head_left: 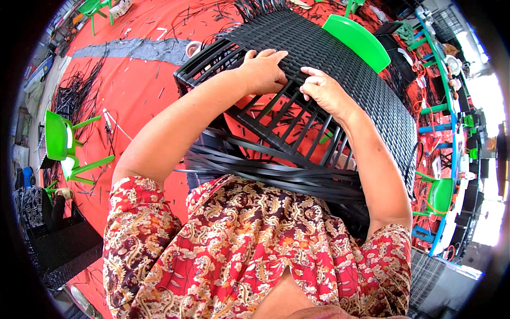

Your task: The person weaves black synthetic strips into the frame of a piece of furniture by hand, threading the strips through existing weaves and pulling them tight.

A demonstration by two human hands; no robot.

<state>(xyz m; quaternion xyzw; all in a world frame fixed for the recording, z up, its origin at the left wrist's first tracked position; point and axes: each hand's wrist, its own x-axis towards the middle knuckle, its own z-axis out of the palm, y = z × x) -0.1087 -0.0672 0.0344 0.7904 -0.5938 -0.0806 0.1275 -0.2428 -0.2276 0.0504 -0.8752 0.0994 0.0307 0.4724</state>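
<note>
A large black woven panel (329,53), made of flat plastic strips, lies over a slatted black frame (287,125) in front of me. My left hand (264,73) rests at the edge of the weave. Its fingers bend over the top, and the thumb reaches down by the slats. Just to the right, my right hand (325,94) is at the same edge, its index finger pointing left and the others curled in. Whatever lies between its fingertips is too small to make out. A bundle of loose black strips (276,173) runs across my lap, under the frame.
Strip scraps litter the red floor covering (143,98). A green chair back (358,42) touches the panel's far side. Green stools (61,138) stand at left, near a black woven piece (66,242). A blue and green metal rack (443,117) lines the right.
</note>
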